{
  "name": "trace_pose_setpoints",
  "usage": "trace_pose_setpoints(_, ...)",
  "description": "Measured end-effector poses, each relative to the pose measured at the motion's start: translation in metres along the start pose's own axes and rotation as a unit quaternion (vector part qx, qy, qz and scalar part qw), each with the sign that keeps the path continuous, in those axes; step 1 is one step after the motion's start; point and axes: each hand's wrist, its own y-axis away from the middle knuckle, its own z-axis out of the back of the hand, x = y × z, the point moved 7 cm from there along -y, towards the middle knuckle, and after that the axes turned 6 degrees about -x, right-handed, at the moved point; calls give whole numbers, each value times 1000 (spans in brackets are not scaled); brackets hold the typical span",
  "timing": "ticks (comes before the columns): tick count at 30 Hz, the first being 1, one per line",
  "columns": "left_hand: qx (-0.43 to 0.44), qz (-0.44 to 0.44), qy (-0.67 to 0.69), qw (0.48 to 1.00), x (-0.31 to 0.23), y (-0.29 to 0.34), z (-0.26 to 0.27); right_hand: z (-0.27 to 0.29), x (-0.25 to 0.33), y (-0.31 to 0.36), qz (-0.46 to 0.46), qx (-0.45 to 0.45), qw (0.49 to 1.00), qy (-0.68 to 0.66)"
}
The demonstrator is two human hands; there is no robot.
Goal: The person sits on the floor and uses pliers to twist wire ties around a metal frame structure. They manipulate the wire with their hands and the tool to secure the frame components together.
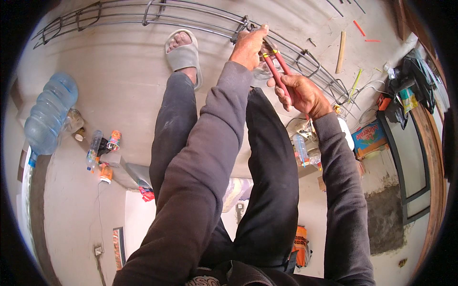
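Observation:
A long cage of steel reinforcing bars (191, 21), tied with square stirrups, runs across the floor at the top of the view. My left hand (248, 50) is closed at one of its joints, on the bars; some of its fingertips are hidden. Red-handled pincers (275, 76) are in my right hand (305, 94), whose fingers wrap round the lower end of the handles. Their jaws point up toward the cage, right beside my left hand. What the jaws touch is hard to make out.
My sandalled left foot (183, 55) stands close to the cage. To the right lie a wooden strip (340, 52), red plastic pieces (359, 28) and black plastic bags (415, 78). A large blue water bottle (51, 114) is at the left; a printed carton (369, 138) stands right.

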Motion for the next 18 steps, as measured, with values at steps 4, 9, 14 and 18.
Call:
trace_pose_setpoints(4,-17,12,7,1000,6,4,8,7,-10,-8,95,-149,978,108)
trace_pose_setpoints(9,-16,9,35,999,9,0,5,22,14,5,257,-358,778,447)
trace_pose_setpoints(14,-35,43,120,991,12,-2,3,-9,43,37,365,-455,571,578)
trace_pose_setpoints(18,-47,59,120,990,18,-3,8,3,57,37,346,-473,548,597)
